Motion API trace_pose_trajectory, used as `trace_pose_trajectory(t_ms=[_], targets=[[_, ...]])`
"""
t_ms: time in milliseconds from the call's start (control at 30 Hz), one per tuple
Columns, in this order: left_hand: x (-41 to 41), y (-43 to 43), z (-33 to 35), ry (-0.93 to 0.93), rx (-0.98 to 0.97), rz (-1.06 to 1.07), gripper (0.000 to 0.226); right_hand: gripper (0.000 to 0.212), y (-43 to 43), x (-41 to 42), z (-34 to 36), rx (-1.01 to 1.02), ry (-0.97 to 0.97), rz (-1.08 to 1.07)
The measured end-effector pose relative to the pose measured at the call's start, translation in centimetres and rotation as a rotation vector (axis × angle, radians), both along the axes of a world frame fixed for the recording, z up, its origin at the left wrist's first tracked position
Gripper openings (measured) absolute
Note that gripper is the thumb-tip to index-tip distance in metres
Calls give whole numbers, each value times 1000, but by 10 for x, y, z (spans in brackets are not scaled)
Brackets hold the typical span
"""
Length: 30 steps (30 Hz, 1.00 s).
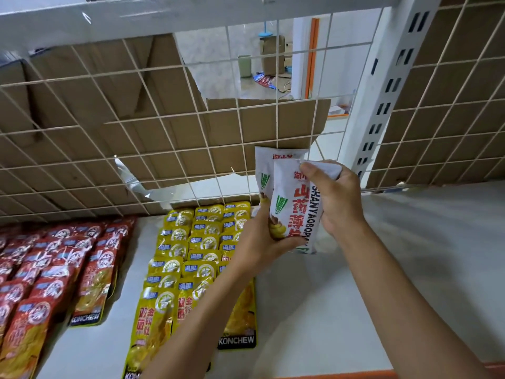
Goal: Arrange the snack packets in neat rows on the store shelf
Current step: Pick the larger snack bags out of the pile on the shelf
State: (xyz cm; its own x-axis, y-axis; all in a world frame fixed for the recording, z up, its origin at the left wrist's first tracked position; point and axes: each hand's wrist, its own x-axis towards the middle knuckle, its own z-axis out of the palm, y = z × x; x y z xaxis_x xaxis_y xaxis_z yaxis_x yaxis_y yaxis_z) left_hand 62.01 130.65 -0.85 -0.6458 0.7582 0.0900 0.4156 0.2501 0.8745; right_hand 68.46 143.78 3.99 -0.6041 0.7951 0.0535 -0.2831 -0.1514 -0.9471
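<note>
Pkt rows (191,242) on shelf (410,255) L; mesh (136,132) behind.

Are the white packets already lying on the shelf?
No, the left hand and the right hand hold the white packets up above the shelf.

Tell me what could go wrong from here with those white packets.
1. The left hand and right hand grip several white packets bunched unevenly above the shelf. One may slip out and land on the yellow packets, upsetting their rows.
2. The left forearm passes over the yellow packets, so lowering it might drag some askew.
</note>
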Motion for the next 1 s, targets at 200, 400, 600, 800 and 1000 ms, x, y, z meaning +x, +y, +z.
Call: trace_pose_trajectory(t_ms=[200,400,600,800,1000], targets=[[11,2,-7,-105,67,45,51,13,-1,-4,-7,16,-75,46],[2,7,-8,-148,135,202,29,35,-10,-13,-27,122,-240,51],[-11,10,-9,-89,79,227,32,25,-19,-10,-40,321,-411,-24],[-10,10,-4,-65,39,235,33,24,-23,-8,-50,345,-539,-24],[-5,10,-2,123,15,358,47,35,-22,1,-51,395,-557,-67]])
